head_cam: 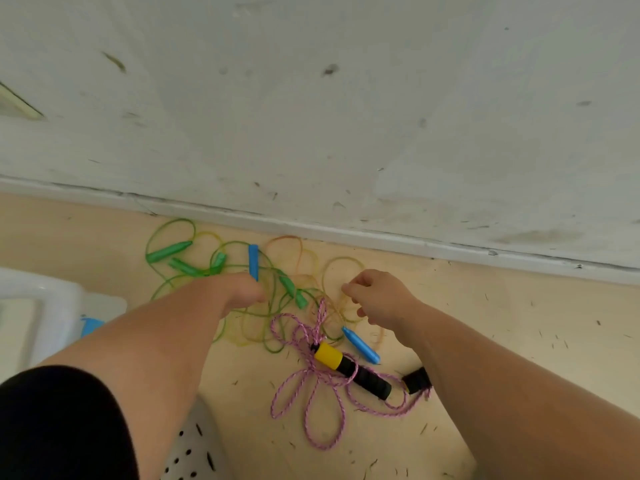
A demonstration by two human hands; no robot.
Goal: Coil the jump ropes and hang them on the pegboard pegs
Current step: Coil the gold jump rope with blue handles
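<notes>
At lower left a black sleeve [59,420] leads up the arm to the left hand [242,291], which grips an upright blue handle [253,261] among tangled green jump ropes [166,252] on the floor [519,323], mid-frame. Below centre lies a pink rope [318,323] with a yellow-and-black handle [349,367]. Right of centre, the right hand [377,299] curls over yellow cord [343,258]; whether it pinches any is unclear.

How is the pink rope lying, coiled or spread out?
Spread out: the pink rope sprawls in loose loops over the floor.
</notes>
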